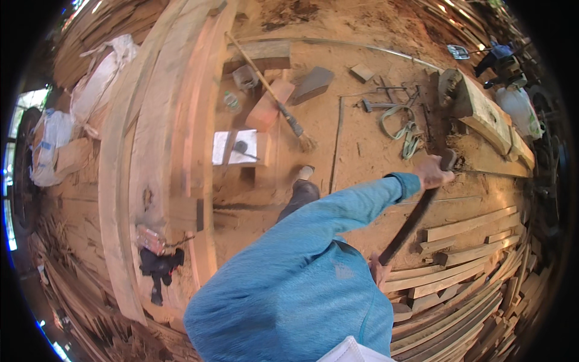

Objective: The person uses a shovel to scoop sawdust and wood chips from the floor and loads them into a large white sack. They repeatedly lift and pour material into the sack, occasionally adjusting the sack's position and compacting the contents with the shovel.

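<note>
Both my hands are on a long dark bar [410, 226] that slants from beside my body up to the right. Its far end looks thicker and rounded, and its exact kind cannot be made out. My left hand [430, 171], reaching across in a blue sleeve, is closed around it just below that end. Lower down, my right hand [379, 271] grips the near end, partly hidden by my torso. The far end is close to a large squared timber [482, 117]. Left of it on the dirt lie a green strap [395, 123] and a hammer [379, 106].
Stacked boards [452, 271] fill the lower right. Long planks [160, 151] run along the left, with a dark cloth [160, 268] on them. A broom [271, 90] leans over a reddish block [271, 107] in the middle. At the upper right is another person [503, 60].
</note>
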